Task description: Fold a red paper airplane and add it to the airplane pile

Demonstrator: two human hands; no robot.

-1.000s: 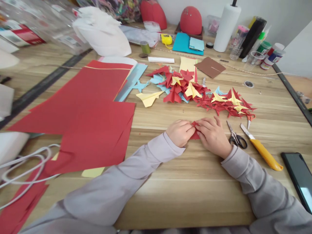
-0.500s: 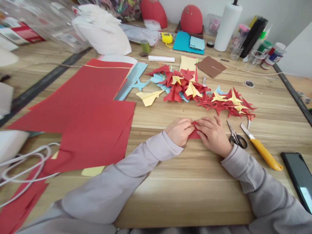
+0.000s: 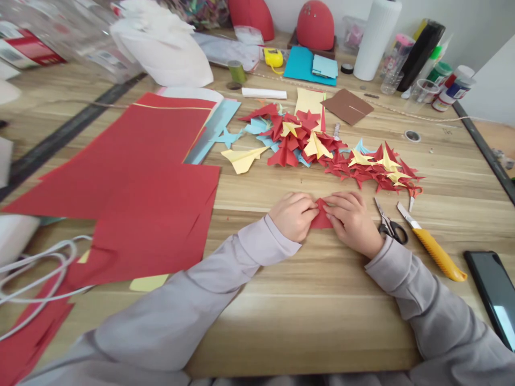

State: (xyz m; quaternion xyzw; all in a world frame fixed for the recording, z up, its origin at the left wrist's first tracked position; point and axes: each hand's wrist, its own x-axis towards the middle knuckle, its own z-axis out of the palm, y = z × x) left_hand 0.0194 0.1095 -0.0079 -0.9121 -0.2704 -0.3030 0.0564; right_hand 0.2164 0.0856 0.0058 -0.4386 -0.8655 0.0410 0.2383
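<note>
A small piece of red paper (image 3: 321,219), folded to a point at its top, lies on the wooden table between my hands. My left hand (image 3: 295,216) is closed, its fingertips pressing the paper's left edge. From the other side my right hand (image 3: 351,221) grips the right edge, fingers bent together over it. Both hands partly cover the paper. Just beyond them sits a pile of folded red, yellow and blue paper planes (image 3: 285,147). Scissors with black handles (image 3: 390,225) lie close to my right wrist.
Large red paper sheets (image 3: 156,209) spread over the left side. A yellow utility knife (image 3: 436,252) and a phone (image 3: 493,292) lie at the right. White cable (image 3: 60,252) coils at lower left. Bottles, including a white one (image 3: 376,40), stand at the back.
The view has shifted slightly, so things on the left appear a little farther left. The fingers of my right hand have drawn closer together; both hands stay on the red paper.
</note>
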